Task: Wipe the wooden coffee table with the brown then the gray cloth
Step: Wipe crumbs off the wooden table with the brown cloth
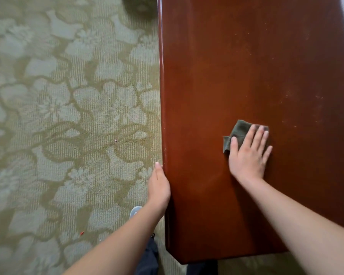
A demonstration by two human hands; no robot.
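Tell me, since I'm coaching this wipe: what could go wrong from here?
The right hand presses the cloth flat without gripping it, so it may bunch or slip out. The cloth is folded small, so specks on the right side of the table could be missed.

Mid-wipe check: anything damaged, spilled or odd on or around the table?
No damage or spill. Pale specks dot the coffee table beyond the cloth under the right hand; a small red scrap lies on the carpet.

Head cam, down onto table (246,66)
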